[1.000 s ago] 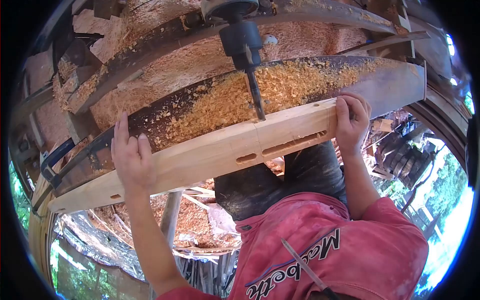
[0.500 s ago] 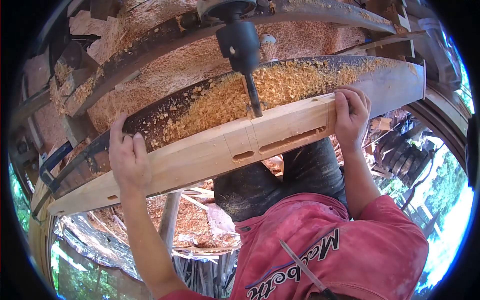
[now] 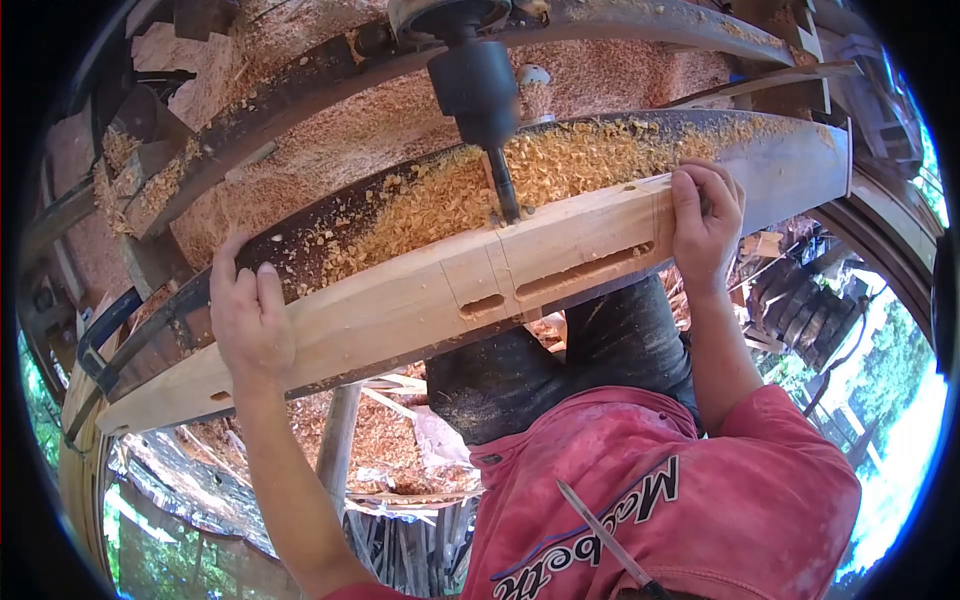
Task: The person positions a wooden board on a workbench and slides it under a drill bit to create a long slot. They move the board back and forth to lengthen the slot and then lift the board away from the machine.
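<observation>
A long pale wooden beam lies across the work table, with pencil lines and slots cut in its near face. My left hand is closed over its left part, fingers across the top. Near the right end of the beam, my right hand grips it with thumb and fingers bent over the upper edge. Between the hands, a drill bit in a dark chuck points down, its tip right at the top face of the beam. Wood chips lie around the bit.
Behind the beam, the dark metal table carries a heap of wood shavings. A curved rail runs farther back. At the left, a clamp sits on the table end. Shavings and scraps cover the ground.
Less of the drill bit shows above the beam. My left hand has shifted slightly left, and my right hand slightly up; both keep their grip.
</observation>
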The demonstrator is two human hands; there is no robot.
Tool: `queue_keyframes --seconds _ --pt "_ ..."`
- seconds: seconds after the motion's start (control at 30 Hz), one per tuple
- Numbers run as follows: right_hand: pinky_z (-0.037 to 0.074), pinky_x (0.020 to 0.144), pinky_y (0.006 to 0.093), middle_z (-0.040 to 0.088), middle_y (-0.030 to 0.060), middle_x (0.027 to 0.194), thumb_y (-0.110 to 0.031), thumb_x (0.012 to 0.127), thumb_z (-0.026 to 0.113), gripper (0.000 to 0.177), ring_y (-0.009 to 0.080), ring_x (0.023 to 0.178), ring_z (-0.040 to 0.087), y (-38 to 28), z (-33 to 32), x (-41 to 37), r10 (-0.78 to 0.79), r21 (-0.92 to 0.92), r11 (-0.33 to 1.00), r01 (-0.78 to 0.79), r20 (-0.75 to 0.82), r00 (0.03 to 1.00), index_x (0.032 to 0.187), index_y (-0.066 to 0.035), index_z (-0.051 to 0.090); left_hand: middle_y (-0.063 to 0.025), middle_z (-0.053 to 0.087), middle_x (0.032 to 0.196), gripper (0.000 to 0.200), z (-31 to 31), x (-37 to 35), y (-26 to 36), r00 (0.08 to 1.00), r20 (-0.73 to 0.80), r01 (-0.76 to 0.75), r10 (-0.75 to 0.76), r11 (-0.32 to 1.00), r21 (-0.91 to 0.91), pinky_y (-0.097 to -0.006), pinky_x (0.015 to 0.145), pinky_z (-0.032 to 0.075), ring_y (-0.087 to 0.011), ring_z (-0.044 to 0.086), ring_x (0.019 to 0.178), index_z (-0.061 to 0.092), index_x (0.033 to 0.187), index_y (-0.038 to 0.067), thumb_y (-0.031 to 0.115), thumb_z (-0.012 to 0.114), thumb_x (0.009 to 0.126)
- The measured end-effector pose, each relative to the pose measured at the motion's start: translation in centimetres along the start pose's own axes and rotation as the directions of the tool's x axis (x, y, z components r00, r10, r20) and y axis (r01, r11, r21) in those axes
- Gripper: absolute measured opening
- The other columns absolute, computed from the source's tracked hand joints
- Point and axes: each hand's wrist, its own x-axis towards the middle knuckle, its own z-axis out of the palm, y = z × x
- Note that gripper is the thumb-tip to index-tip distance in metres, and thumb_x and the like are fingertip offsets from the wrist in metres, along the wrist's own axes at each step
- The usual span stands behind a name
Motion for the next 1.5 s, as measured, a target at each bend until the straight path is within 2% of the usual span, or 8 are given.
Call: queue_keyframes --seconds 0.33,0.5,0.6,0.67,0.77,0.87,1.4,1.5 --pt "0.043 0.098 0.0394 0.072 0.0033 0.104 -0.02 0.089 0.072 0.012 0.028 0.109 0.056 0.4 0.1 0.5 -0.006 -0.029 1.0 0.006 0.011 1.0 0.094 -0.008 0.075 -0.02 0.059 0.132 0.028 0.0 0.2 -0.2 1.0 -0.014 -0.002 0.002 1.0 0.024 -0.0427 0.104 0.042 -0.039 0.056 0.12 0.062 0.087 -0.01 0.014 0.051 0.098" --pt "0.039 0.102 0.0435 0.069 0.0007 0.112 -0.032 0.095 0.063 0.022 0.0316 0.111 0.055 0.2 -0.3 0.3 -0.034 -0.21 0.976 0.058 0.113 0.993 0.098 -0.015 0.076 -0.0192 0.059 0.127 0.029 0.6 -0.4 -0.4 0.994 -0.091 -0.056 0.059 0.998 0.032 -0.0381 0.099 0.042 -0.0354 0.057 0.113 0.06 0.088 -0.009 0.014 0.05 0.1" --pt "0.038 0.101 0.0433 0.068 0.0023 0.112 -0.034 0.096 0.061 0.024 0.0311 0.109 0.056 0.1 -1.9 -0.4 -0.044 -0.153 0.986 0.068 0.159 0.986 0.1 -0.015 0.075 -0.0199 0.066 0.105 0.035 0.6 -1.4 0.7 0.986 -0.163 0.068 -0.047 0.99 0.125 -0.0406 0.086 0.045 -0.0331 0.062 0.098 0.062 0.086 -0.006 0.021 0.049 0.103" --pt "0.038 0.1 0.043 0.068 0.0032 0.11 -0.033 0.095 0.062 0.024 0.0301 0.108 0.056 0.0 -2.9 -1.6 -0.057 -0.099 0.992 0.075 0.179 0.982 0.101 -0.014 0.075 -0.0184 0.067 0.08 0.044 0.3 -2.7 1.6 0.926 0.036 0.376 -0.375 0.927 -0.015 -0.0486 0.071 0.045 -0.0387 0.065 0.081 0.062 0.078 -0.004 0.029 0.047 0.103" --pt "0.038 0.097 0.0409 0.069 0.0045 0.103 -0.027 0.093 0.066 0.019 0.0269 0.103 0.057 0.6 -4.0 -5.6 -0.017 -0.125 0.991 0.044 0.215 0.977 0.096 -0.011 0.075 -0.0175 0.063 0.065 0.048 1.3 -6.1 -0.5 0.979 0.125 0.165 -0.16 0.986 -0.03 -0.0479 0.065 0.046 -0.0387 0.063 0.064 0.064 0.075 -0.002 0.032 0.045 0.104" --pt "0.038 0.095 0.0386 0.07 0.0033 0.095 -0.014 0.086 0.073 0.005 0.025 0.098 0.056 0.6 -3.9 -7.0 0.038 -0.028 0.999 -0.035 0.095 0.995 0.088 -0.009 0.074 -0.0193 0.064 0.066 0.048 1.4 -6.7 -0.5 0.977 0.112 0.194 -0.18 0.973 -0.126 -0.046 0.064 0.046 -0.0363 0.064 0.063 0.066 0.075 -0.002 0.029 0.044 0.104" --pt "0.042 0.093 0.0394 0.071 0.0034 0.099 -0.015 0.084 0.076 0.008 0.0272 0.103 0.055 -0.5 -2.2 -4.5 0.013 -0.024 1.0 -0.012 0.054 0.998 0.089 -0.009 0.075 -0.0202 0.062 0.063 0.049 0.1 -4.0 -0.2 0.968 0.102 0.238 -0.23 0.969 -0.07 -0.047 0.064 0.046 -0.039 0.062 0.062 0.066 0.071 -0.003 0.028 0.045 0.103" --pt "0.043 0.092 0.0389 0.071 0.0038 0.099 -0.016 0.084 0.077 0.009 0.0269 0.103 0.055 -0.5 -1.9 -4.3 0.015 -0.009 1.0 -0.015 0.04 0.999 0.089 -0.009 0.075 -0.0217 0.064 0.072 0.044 0.0 -3.8 -0.7 0.965 0.118 0.242 -0.235 0.969 -0.054 -0.0458 0.069 0.046 -0.0382 0.063 0.07 0.066 0.077 -0.003 0.025 0.044 0.103"
